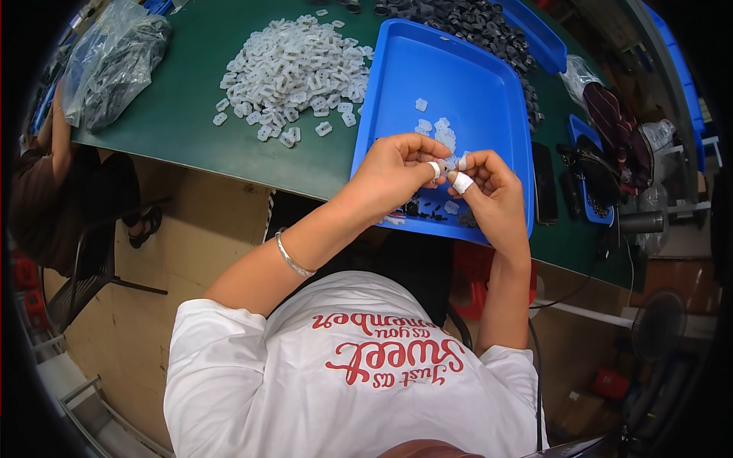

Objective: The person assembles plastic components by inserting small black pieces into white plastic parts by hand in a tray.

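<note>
Over the near part of a blue tray [458,72], my two hands meet fingertip to fingertip. My left hand [391,174] and my right hand [495,192] both pinch a small translucent plastic piece [450,163], partly covered by the fingers. White tape wraps the left thumb and two right-hand fingertips. Just beyond the fingers, several loose translucent pieces [443,133] lie on the tray floor. Tiny black parts [434,211] are scattered along its near side, below my hands.
A large heap of whitish plastic pieces [298,72] covers the green table [191,145] left of the tray. Black parts [473,23] are piled behind it. A dark phone [544,183] lies to the right. Another person [38,183] sits at far left near a plastic bag [118,61].
</note>
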A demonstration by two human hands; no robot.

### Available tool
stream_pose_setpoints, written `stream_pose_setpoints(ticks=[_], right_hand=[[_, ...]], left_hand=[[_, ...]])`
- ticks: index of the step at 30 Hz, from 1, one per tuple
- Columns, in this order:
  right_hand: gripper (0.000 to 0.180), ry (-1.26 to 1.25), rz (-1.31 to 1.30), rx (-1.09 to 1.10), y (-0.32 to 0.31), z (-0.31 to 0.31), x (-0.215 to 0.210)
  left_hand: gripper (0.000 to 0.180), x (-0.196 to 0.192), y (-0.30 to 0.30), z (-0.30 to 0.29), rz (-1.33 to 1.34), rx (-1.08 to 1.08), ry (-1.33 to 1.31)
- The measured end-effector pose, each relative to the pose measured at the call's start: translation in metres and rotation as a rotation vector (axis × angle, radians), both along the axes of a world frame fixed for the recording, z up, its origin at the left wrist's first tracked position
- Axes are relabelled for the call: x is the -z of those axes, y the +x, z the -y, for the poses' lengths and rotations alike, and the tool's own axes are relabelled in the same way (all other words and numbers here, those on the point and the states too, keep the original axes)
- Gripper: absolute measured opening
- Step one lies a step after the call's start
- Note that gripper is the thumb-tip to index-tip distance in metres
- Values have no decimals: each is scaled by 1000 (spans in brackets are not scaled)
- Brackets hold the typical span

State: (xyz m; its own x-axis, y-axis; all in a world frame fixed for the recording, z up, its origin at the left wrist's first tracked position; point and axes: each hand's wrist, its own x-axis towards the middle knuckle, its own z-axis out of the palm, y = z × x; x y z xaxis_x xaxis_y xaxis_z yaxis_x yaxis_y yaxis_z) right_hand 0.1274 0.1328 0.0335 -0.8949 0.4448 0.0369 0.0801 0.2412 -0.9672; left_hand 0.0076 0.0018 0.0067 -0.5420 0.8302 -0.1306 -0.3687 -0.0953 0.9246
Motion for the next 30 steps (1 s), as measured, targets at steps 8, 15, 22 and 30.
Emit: stream_pose_setpoints(ticks=[8,15,22,30], right_hand=[[13,-4,131,10,-2,-6,-6],[13,87,61,33,-8,4,-4],[9,222,-14,99,-8,10,-4],[9,191,-14,108,-8,10,-2]], left_hand=[[25,5,7,3,-135,17,8],[23,5,6,5,-272,-3,-20],[23,5,5,-1,22,-79,71],[22,2,3,-2,47,-90,35]])
